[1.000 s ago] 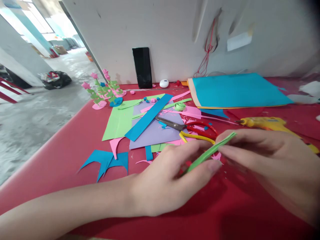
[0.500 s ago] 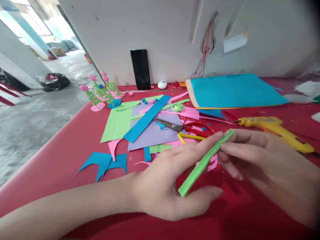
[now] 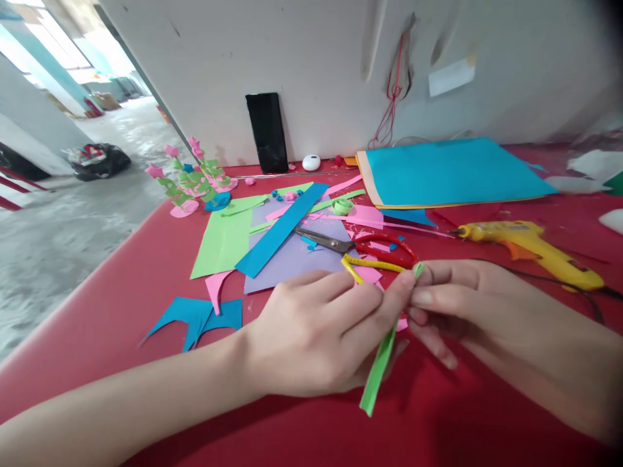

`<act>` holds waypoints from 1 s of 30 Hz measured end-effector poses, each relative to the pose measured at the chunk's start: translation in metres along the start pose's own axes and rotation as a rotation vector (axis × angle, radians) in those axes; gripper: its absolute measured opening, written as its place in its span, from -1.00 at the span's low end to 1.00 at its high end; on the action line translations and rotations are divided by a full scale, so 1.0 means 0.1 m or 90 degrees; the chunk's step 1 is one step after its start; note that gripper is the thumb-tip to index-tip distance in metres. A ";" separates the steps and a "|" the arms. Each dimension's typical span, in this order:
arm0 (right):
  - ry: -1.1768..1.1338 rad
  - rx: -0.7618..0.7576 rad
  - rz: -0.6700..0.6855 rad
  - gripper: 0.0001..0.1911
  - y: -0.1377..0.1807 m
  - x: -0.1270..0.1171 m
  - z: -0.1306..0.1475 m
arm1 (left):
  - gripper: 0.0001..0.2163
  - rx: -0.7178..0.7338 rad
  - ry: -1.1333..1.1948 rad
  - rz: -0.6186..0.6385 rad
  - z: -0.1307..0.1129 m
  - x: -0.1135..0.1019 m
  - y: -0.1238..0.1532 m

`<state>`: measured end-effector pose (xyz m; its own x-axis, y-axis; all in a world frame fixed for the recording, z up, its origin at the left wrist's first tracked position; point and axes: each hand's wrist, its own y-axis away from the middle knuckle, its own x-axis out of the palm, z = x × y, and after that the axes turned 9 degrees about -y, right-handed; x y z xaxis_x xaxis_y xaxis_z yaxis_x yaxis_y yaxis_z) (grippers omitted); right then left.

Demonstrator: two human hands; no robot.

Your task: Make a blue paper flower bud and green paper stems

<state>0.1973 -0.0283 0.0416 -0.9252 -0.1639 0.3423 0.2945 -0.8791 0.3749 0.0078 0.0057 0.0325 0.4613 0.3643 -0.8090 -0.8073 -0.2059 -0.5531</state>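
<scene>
A folded green paper strip (image 3: pixel 380 373) slants between my hands above the red table. My left hand (image 3: pixel 321 331) is closed on it near its upper end, the fingers bent and covering its middle. The thumb and fingers of my right hand (image 3: pixel 452 295) pinch the strip's top tip. Its lower end hangs free below my left hand. Just beyond the hands lie scissors (image 3: pixel 335 242) with red handles and a bent yellow strip (image 3: pixel 372 263). Blue paper offcuts (image 3: pixel 199 319) rest to the left of my left hand.
A yellow glue gun (image 3: pixel 530 250) with a cord lies at right. Blue paper sheets (image 3: pixel 457 172) are stacked behind it. A phone (image 3: pixel 267 133) leans on the wall beside a white earbud case (image 3: pixel 311 162). Small paper flowers (image 3: pixel 195 172) stand at the back left, near purple paper (image 3: pixel 267 266).
My left fingers have closed around the strip near its upper end, where the palm was open before. The strip has become steeper, its lower end dropping. The view has shifted slightly.
</scene>
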 end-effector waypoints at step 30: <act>-0.029 -0.036 0.032 -0.83 -0.01 0.01 0.10 | -0.78 -0.201 0.433 -0.070 0.02 -0.07 -0.13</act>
<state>0.1983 -0.0233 0.0501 -0.8971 -0.1898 0.3989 0.3259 -0.8939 0.3077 0.0147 0.0077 0.0458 0.7411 -0.2220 -0.6337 -0.6471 -0.4880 -0.5858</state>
